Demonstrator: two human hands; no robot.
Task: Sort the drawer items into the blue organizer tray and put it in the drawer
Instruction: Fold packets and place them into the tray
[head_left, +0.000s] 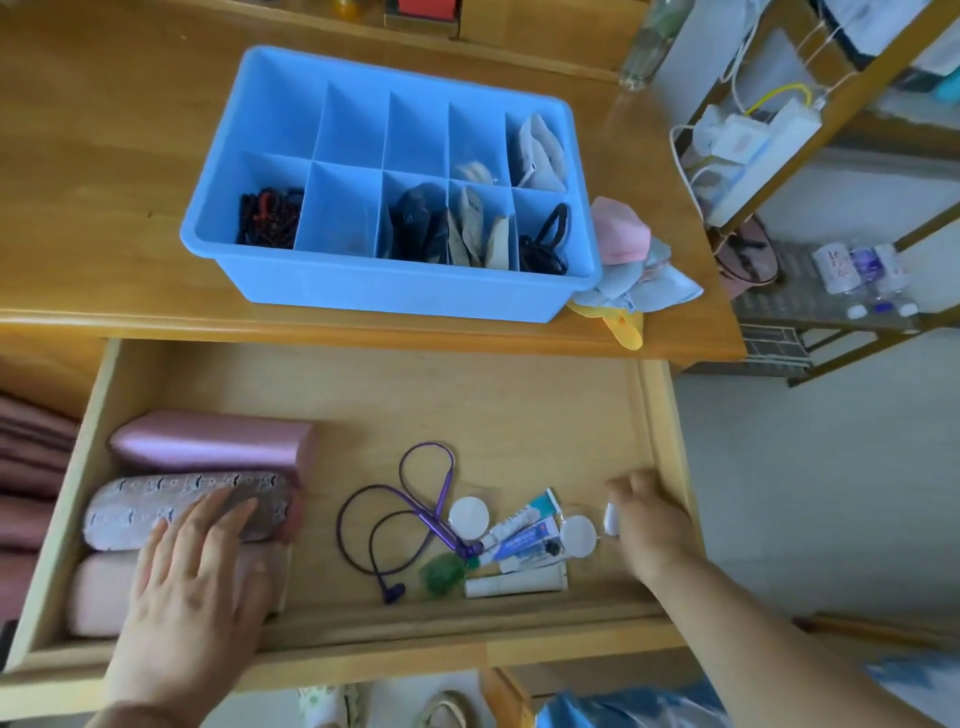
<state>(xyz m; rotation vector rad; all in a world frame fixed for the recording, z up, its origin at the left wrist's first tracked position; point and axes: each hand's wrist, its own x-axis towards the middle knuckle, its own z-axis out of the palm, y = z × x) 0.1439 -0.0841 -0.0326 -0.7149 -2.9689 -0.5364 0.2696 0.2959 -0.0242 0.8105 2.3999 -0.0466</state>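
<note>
Counter (104, 171): wooden top, fills the 12 o'clock half of the view; carries the tray.
Drawer (519, 405): pulled out, 6 o'clock of the counter, wooden floor showing.
Blue organizer tray (395, 291): on the counter at 12 o'clock of the drawer, not in the drawer; ten compartments, several holding dark beads, hair ties and flat packets.
Cloth heap (631, 260): pink and pale blue, touching the tray at its 3 o'clock end.
Cases (208, 441): three padded, stacked side by side at 9 o'clock in the drawer.
Left hand (192, 577): fingers spread wide and flat, resting on the patterned case (156, 504) and the pink one below.
Right hand (649, 519): at 3 o'clock in the drawer, fingers curled around a small white object (612, 519).
Purple earphone cord (395, 509): looped, drawer centre.
Tubes (519, 540): loose cluster with two white round lids, between cord and right hand.
</note>
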